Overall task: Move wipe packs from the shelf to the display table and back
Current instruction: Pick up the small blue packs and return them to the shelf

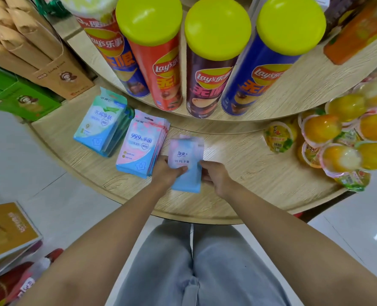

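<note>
A pink-and-blue wipe pack [186, 156] sits just above the round wooden display table [238, 168], held from both sides. My left hand [166, 173] grips its left edge and my right hand [214, 175] grips its right edge. The pack looks slightly blurred. To its left stands a stack of pink-and-blue wipe packs [140, 143], leaning back. Further left is a stack of green-and-blue wipe packs [102, 122].
Several Lay's chip cans [163, 62] with yellow lids stand on the upper tier behind the packs. Orange jelly cups [335, 138] pile up at the right. Brown and green boxes [28, 69] stand at the left. A tan box [6, 230] sits low at the left over the tiled floor.
</note>
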Tool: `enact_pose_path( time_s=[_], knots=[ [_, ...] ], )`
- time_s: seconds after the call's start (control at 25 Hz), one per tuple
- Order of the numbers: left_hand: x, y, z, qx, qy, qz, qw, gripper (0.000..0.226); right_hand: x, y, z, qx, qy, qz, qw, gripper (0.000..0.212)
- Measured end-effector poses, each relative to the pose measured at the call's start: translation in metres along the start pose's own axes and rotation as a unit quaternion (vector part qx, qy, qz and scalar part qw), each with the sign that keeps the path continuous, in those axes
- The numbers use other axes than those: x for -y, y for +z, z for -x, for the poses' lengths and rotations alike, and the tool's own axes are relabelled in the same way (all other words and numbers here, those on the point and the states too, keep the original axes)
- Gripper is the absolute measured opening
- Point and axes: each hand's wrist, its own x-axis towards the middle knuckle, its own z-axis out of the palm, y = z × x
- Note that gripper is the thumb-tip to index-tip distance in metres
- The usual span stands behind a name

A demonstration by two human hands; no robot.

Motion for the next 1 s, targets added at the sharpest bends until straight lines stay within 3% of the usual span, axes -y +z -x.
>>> enact_pose_path(
  time_s=[0.16,0.32,0.4,0.52,0.68,0.8,1.0],
  knots=[
    [0.014,0.002,0.007,0.027,-0.021,0.034,0.999,0.046,0.003,-0.018,0.003,0.029,0.022,0.005,0.999,0.016],
    [0.026,0.009,0.013,0.055,-0.038,0.076,0.995,0.081,-0.003,-0.021,0.003,0.014,0.008,0.116,0.993,0.006],
    [0.033,0.014,0.015,0.071,-0.035,0.103,0.992,0.079,-0.009,-0.021,0.0,-0.014,-0.029,0.183,0.983,0.017],
    [0.03,0.017,0.024,0.074,-0.029,0.145,0.986,0.077,-0.009,-0.025,0.009,-0.061,-0.079,0.185,0.978,0.032],
    [0.011,0.019,0.04,0.069,0.002,0.156,0.985,0.033,-0.006,-0.049,0.029,-0.036,-0.109,0.085,0.99,0.044],
    [-0.008,0.014,0.053,0.103,0.05,0.147,0.983,0.042,-0.007,-0.075,0.052,0.008,-0.1,-0.022,0.995,0.045],
    [-0.036,-0.007,0.071,0.191,0.121,0.092,0.97,0.05,-0.035,-0.108,0.108,-0.054,-0.159,-0.152,0.974,0.038]
  ],
)
